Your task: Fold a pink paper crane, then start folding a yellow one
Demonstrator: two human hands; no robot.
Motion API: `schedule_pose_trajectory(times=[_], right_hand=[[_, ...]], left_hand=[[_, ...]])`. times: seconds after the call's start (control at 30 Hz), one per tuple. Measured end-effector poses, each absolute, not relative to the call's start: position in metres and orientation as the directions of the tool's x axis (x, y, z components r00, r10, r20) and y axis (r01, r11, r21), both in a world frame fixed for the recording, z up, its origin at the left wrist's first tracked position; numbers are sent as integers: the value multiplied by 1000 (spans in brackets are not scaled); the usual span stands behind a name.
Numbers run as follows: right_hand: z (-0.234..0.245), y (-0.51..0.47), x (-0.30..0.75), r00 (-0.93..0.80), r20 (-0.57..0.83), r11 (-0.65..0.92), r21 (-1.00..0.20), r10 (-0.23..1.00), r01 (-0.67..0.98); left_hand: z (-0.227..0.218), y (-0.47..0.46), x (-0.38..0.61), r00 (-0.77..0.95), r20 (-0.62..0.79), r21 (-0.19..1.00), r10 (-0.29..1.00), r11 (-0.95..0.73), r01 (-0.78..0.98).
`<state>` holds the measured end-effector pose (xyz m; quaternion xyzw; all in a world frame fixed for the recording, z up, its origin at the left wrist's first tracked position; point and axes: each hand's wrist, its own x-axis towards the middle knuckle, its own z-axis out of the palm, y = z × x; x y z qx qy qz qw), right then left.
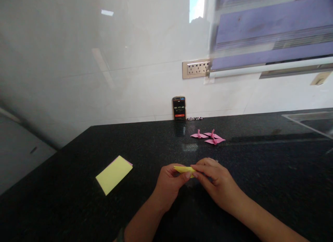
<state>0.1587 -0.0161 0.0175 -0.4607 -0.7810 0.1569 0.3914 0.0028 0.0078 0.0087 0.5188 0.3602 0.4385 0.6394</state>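
A small piece of folded yellow paper [181, 169] is held between my two hands, just above the dark countertop. My left hand [170, 181] grips its left part, thumb on the near side and fingers mostly hidden behind. With thumb and forefinger, my right hand [214, 176] pinches the paper's right end. Beyond the hands, three pink origami cranes [214, 141] sit close together. Off to the left lies a stack of yellow paper sheets [114, 175], a pink edge peeking out beneath.
A phone [179, 108] showing a running timer leans upright against the white wall, with a beaded strap [194, 119] beside it. Wall sockets [196, 68] are above. A sink edge [309, 126] shows at the far right of the black countertop [145, 141].
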Motion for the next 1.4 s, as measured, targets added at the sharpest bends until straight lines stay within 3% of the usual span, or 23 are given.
schedule_pose_trajectory(times=[0.57,0.87,1.17,1.4], right_hand=[[18,-18,157,-317,381,492,-595,869,635],[19,-18,158,-328,420,522,-530,846,668],[22,-20,157,-359,407,529,-470,840,706],[21,-20,156,-353,423,533,-462,835,708]], left_hand=[[8,8,3,346,1,979,938,70,-193],[9,7,2,355,-55,985,933,109,-134],[11,6,1,268,129,981,955,-163,110],[9,7,2,235,115,980,965,-148,131]])
